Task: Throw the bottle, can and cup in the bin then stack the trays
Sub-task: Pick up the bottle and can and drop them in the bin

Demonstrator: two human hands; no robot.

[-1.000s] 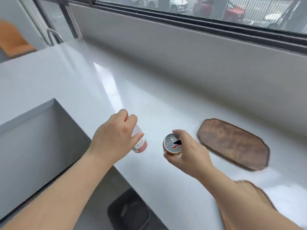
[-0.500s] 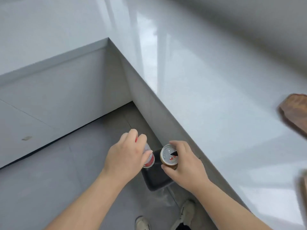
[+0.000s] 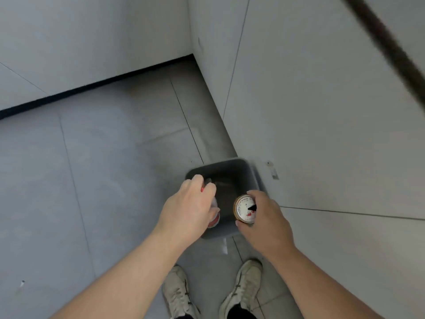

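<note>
A dark grey bin (image 3: 250, 171) stands on the floor against the white cabinet front. My left hand (image 3: 190, 208) is shut on a clear bottle (image 3: 215, 215) with a red and white label, held over the bin's left rim. Its red cap peeks out between my fingers. My right hand (image 3: 264, 217) is shut on a can (image 3: 245, 209) with a gold rim and silver top, held over the bin's near right side. Something dark and blurred lies inside the bin. No cup or trays are in view.
White cabinet panels (image 3: 322, 111) rise to the right of the bin and along the back. The grey tiled floor (image 3: 92, 180) spreads to the left. My two pale shoes (image 3: 213, 293) stand just in front of the bin. The counter's dark edge (image 3: 391, 47) crosses the top right.
My view has tipped down from the counter to the floor. Both hands have carried the bottle and can off the counter and down over the bin. The trays have left the view.
</note>
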